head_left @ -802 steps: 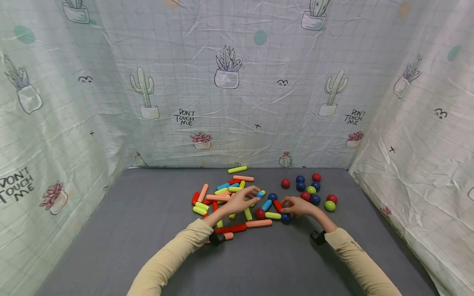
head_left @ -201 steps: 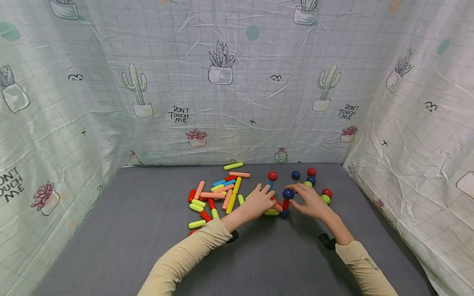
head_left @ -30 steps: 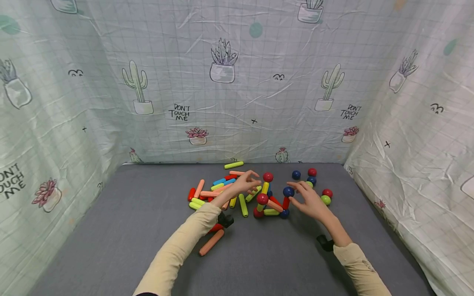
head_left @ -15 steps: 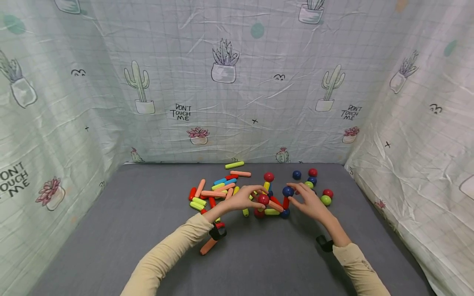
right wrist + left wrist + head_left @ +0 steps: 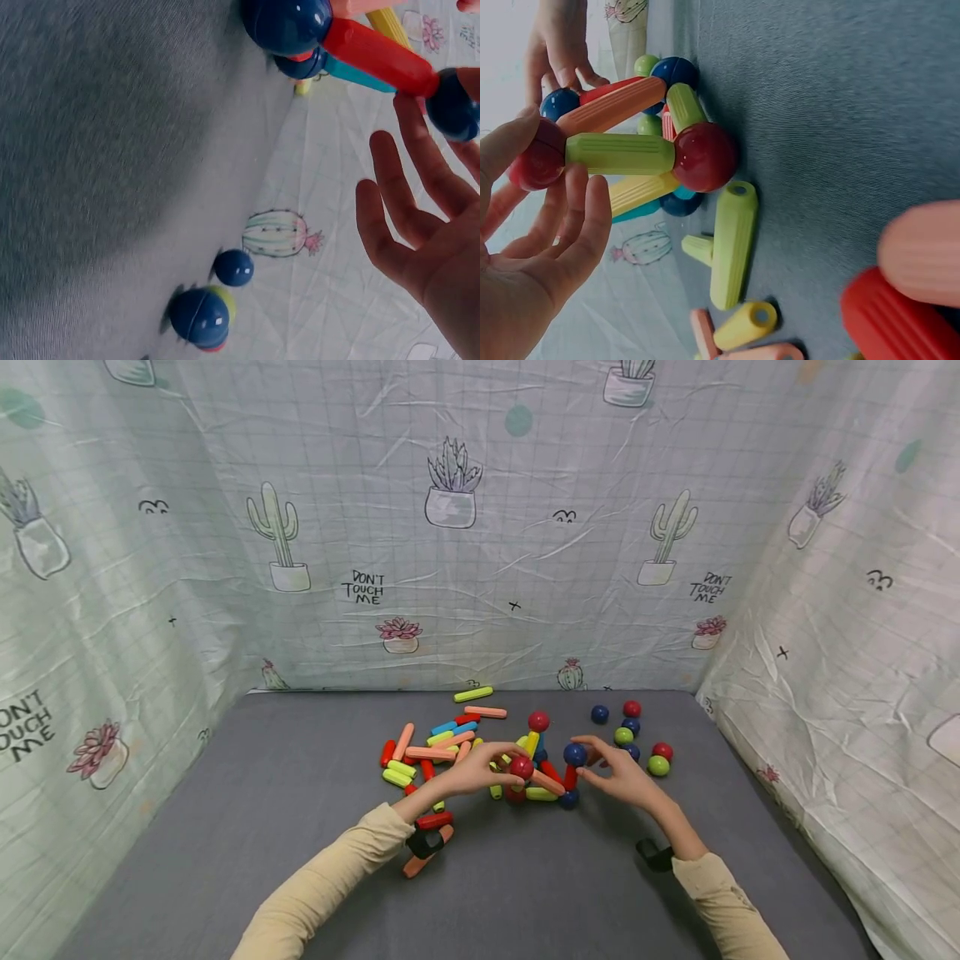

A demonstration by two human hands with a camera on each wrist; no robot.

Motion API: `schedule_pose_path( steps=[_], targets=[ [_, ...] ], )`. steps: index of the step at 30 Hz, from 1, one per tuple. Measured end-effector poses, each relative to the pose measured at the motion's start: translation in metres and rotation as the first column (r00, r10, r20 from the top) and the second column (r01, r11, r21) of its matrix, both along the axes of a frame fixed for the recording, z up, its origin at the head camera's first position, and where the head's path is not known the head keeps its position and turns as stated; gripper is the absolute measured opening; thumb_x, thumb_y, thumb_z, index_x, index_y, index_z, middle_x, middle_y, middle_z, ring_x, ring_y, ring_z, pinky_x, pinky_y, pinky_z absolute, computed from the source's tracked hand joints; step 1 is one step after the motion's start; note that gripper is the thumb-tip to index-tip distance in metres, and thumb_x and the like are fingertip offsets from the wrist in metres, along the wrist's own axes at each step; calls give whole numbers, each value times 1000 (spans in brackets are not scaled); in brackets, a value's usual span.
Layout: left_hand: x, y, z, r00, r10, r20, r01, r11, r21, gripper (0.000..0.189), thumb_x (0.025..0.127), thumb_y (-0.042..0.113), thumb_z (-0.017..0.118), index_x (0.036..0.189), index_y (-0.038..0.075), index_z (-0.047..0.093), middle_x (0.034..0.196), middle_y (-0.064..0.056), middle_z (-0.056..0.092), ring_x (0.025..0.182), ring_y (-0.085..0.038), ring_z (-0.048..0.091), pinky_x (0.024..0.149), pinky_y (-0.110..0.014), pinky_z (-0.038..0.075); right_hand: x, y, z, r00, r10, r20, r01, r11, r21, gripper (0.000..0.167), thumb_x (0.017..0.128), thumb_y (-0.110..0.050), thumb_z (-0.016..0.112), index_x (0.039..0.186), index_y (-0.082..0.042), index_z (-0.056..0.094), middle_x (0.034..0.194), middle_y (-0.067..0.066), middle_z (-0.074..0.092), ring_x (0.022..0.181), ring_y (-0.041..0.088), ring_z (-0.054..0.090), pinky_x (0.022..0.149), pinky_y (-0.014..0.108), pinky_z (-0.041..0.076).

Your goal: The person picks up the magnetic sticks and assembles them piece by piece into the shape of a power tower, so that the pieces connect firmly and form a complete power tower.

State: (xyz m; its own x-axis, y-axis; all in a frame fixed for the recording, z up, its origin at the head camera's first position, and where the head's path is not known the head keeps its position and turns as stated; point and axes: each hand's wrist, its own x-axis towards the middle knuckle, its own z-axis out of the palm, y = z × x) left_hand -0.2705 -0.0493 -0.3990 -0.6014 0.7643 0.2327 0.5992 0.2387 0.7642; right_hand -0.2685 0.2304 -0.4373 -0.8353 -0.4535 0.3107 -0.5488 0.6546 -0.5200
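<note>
A frame of magnetic-looking rods and balls stands on the dark table. My left hand [image 5: 480,768] pinches the red ball [image 5: 540,155] that tops an upright green rod [image 5: 621,154]; a larger-looking red ball [image 5: 705,157] sits at that rod's foot. With thumb and fingers my right hand [image 5: 624,775] holds the blue ball [image 5: 575,754] on top of an upright red rod [image 5: 381,56]. Between these two held balls runs a peach rod [image 5: 547,783]. A yellow rod [image 5: 641,191] leads back toward another raised red ball [image 5: 538,721]. The hands partly hide the frame's rear.
Several loose rods, such as a peach rod [image 5: 431,753] and a light green rod [image 5: 398,777], lie left of the frame. Loose balls, among them a green ball [image 5: 658,766], lie to the right. A patterned cloth [image 5: 480,543] hangs behind the table.
Earlier the frame lay flat; now it has uprights and upper rods. Within the last second my left hand came forward onto the near red ball. The frame shifted slightly left; my right hand kept its hold.
</note>
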Motion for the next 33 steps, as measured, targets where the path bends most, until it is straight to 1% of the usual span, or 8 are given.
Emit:
schedule_pose_path(
  steps=[5,11,17,21,25,30,32,33],
  targets=[
    [3,-12,-11,999,9,45,-9,1000,-5,39,82,5,61,119,-3,51,111,-21,58,88,-31,61,78,-34,50,7,-5,1,992,115,49,-115,993,-12,50,81,-18,65,126,-12,44,94,1,62,82,21,59,76,44,49],
    [4,-26,-29,999,19,47,-18,1000,-22,39,82,13,62,119,5,53,107,-12,61,91,-22,60,76,-25,50,13,-13,1,973,214,86,-214,977,-14,34,83,-23,63,113,-10,55,101,2,62,86,10,56,76,42,49],
    [15,-41,-29,1000,14,18,-14,1000,0,34,84,19,60,115,4,56,100,-11,65,89,-18,61,74,-25,50,20,-24,-2,949,300,94,-299,954,-26,22,84,-20,61,104,-12,57,94,0,61,85,9,55,75,38,49],
    [24,-53,-29,999,40,7,-40,999,-25,35,86,27,56,114,6,57,97,-6,66,86,-10,61,73,-22,50,24,-31,-4,917,377,128,-375,926,-35,16,85,-17,59,101,-14,55,89,-2,60,82,10,55,76,39,49],
    [33,-61,-30,999,45,-6,-46,999,-15,42,85,26,58,118,1,54,103,-8,65,89,-12,61,75,-22,50,25,-36,-5,886,431,174,-430,902,-41,14,86,-18,58,99,-18,53,88,-4,60,81,6,55,78,38,49],
    [38,-60,-32,994,57,-91,-56,998,13,42,84,18,60,119,-2,52,107,-12,61,88,-18,61,71,-21,51,18,-33,-2,861,432,269,-440,897,-32,18,87,-18,56,105,-17,54,95,-1,62,85,8,56,80,38,49],
    [42,-59,-27,993,61,-100,-60,998,11,41,83,14,60,120,-2,52,106,-13,61,86,-20,61,69,-20,51,11,-31,-1,865,395,308,-411,911,-15,19,87,-19,56,106,-16,55,98,0,62,87,9,56,80,36,49],
    [42,-58,-27,994,64,-89,-65,998,2,41,84,15,60,120,-1,52,106,-13,62,87,-20,61,68,-20,51,7,-30,0,876,365,315,-385,923,-1,20,87,-19,56,106,-15,56,97,1,62,86,8,56,80,35,49]
  ],
)
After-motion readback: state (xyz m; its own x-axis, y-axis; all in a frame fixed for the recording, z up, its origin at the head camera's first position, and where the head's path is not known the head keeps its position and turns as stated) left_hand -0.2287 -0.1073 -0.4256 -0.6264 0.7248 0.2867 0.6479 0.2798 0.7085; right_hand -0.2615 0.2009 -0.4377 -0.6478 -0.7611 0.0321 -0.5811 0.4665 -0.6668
